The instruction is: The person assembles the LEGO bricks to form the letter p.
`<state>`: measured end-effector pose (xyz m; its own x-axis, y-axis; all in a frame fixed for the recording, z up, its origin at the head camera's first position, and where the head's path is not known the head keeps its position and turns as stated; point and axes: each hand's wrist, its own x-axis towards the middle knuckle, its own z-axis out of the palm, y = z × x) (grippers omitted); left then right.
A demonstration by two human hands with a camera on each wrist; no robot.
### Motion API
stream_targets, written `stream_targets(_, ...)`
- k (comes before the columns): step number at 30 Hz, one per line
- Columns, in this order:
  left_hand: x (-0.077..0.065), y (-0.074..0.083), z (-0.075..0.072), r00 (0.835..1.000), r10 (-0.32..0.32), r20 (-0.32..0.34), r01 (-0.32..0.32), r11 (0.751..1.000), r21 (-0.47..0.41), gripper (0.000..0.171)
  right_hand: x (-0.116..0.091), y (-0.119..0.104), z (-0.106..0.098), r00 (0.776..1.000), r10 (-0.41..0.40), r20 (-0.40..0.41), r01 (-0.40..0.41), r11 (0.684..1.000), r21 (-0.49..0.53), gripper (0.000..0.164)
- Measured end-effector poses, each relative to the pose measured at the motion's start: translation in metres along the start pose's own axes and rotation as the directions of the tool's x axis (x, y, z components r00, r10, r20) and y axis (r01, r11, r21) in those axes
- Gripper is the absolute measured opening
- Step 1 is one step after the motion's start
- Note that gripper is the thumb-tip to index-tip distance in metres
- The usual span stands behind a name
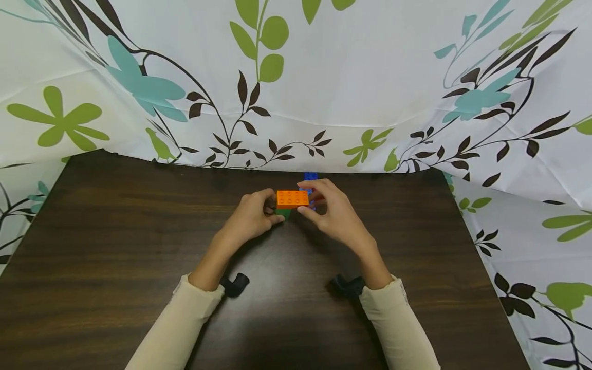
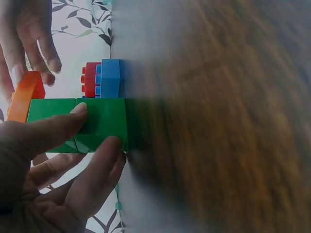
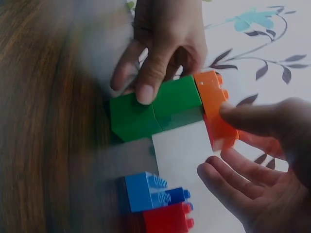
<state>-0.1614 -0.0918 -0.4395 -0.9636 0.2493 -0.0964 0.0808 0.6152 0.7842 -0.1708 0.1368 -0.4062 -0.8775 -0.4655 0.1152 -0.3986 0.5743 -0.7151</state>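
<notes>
Two stacked green bricks (image 2: 103, 124) stand on the dark table, and my left hand (image 1: 247, 216) grips them between thumb and fingers. Across their top lies an orange brick (image 1: 292, 199), its studs up and its right part overhanging the green stack. My right hand (image 1: 339, 216) pinches that overhanging end, thumb in front and fingers behind. Beside the stack, near my right fingers, are a light blue brick (image 3: 137, 192), a darker blue brick (image 3: 177, 195) and a red brick (image 3: 167, 218). My hands partly hide these in the head view.
A dark wooden table (image 1: 115, 257) reaches back to a white cloth (image 1: 370, 67) printed with leaves and flowers. Black wrist mounts (image 1: 236, 285) show at both cuffs. Another blue brick (image 1: 311, 176) stands at the table's back edge.
</notes>
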Motion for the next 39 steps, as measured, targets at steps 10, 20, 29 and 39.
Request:
stream_targets(10,-0.011,0.003,-0.007,0.997,0.07,-0.027,-0.071,0.997,-0.014,0.055,-0.007,0.018,-0.012,0.996,0.08,-0.036,-0.078,0.996,0.049,0.057)
stream_targets(20,-0.014,0.016,-0.018,0.964,0.223,-0.143,-0.233,0.971,-0.057,0.052,-0.006,0.036,-0.01,0.978,0.171,-0.118,-0.162,0.983,0.082,0.047)
stream_targets(29,-0.013,0.018,-0.014,0.954,0.226,-0.195,-0.246,0.966,-0.084,0.036,0.0,0.057,-0.009,0.952,0.282,-0.117,-0.25,0.941,0.23,0.041)
stream_targets(39,-0.009,0.012,-0.011,0.966,0.175,-0.189,-0.206,0.966,-0.158,0.036,0.007,0.073,-0.002,0.926,0.368,-0.085,-0.314,0.875,0.369,0.051)
